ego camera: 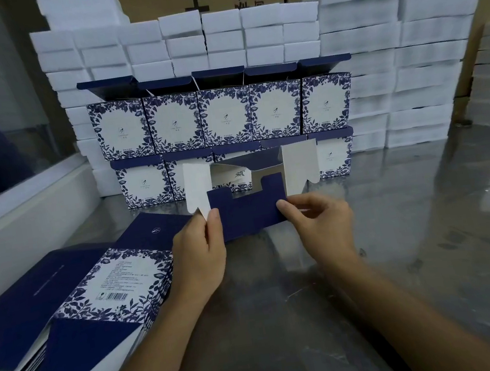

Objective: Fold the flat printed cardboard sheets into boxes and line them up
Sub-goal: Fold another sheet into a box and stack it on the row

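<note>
Mid-frame, left hand [200, 249] and right hand [319, 222] fingers pinch the navy bottom flap of a half-opened box [250, 184], held above the table [407, 256]. Step looks like closing the base; next, tuck the white side flaps. Behind: five finished boxes [223, 115] on top, five below; flat sheets [74, 309] stacked lower left.

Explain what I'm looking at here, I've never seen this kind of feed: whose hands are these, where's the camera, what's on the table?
There is no machine: a person folds boxes with bare hands, and the one camera sits on their head, looking forward and down. The left hand and right hand both pinch a half-folded box, its white flaps still open. On the grey table, by the left forearm, lies a stack of flat printed sheets. Ahead, finished boxes stand in two stacked rows, lids up on the upper row. Behind them are piles of white foam blocks.
</note>
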A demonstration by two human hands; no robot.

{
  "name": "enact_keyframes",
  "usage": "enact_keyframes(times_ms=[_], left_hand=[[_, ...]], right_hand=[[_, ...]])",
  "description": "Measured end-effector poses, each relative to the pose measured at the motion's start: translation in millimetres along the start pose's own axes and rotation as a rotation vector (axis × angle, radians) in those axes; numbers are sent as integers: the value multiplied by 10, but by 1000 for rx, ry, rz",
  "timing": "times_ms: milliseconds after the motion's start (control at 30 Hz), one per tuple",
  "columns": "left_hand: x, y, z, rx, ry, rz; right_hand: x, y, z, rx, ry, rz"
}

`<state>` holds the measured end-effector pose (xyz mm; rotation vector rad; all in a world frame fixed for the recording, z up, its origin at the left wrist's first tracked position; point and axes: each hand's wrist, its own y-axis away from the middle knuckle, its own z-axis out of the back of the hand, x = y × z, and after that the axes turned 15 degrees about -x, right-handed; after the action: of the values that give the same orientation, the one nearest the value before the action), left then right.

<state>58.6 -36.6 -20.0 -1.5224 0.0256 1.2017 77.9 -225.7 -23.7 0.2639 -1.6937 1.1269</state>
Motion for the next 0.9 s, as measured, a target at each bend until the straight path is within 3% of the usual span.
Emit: enact_keyframes(times_ms=[133, 267, 467, 667, 767, 900], left_hand=[[13, -18, -48, -24, 25, 137], [54, -49, -77, -65, 110, 326], [89, -70, -53, -83, 42, 365], [-100, 86, -203, 73, 102, 399], [-188, 154, -240, 121, 221, 504], [-210, 154, -225, 135, 278, 574]], right_hand=[[10, 1, -24, -58, -121, -105], [64, 41, -84, -14, -309, -261], [135, 117, -140, 4, -377, -377], [139, 210, -172, 40, -376, -559], [124, 235, -157, 189, -234, -485], [73, 330, -198, 390, 60, -172]])
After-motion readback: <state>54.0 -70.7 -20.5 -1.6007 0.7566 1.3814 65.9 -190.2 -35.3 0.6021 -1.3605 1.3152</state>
